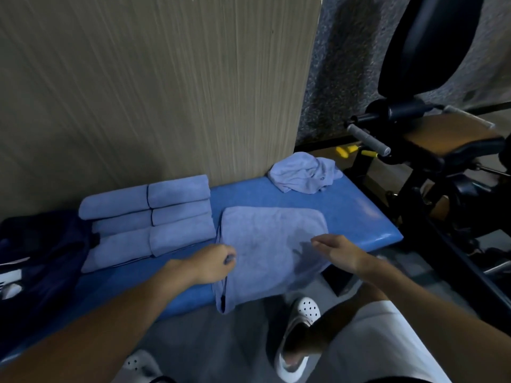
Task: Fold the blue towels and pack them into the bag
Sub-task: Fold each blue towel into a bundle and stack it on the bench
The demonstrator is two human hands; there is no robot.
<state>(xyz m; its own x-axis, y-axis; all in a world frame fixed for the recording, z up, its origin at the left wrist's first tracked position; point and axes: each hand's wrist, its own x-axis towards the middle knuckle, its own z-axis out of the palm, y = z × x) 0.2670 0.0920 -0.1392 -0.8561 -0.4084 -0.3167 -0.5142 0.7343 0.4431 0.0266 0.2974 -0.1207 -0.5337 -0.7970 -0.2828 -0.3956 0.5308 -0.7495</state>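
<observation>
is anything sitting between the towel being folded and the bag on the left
Yes. The folded towels lie on the bench between the flat towel and the dark bag, toward the wall. The bench's near strip holds only the left hand and forearm.

Wood-grain wall, blue padded bench, grey floor, black gym machine
</observation>
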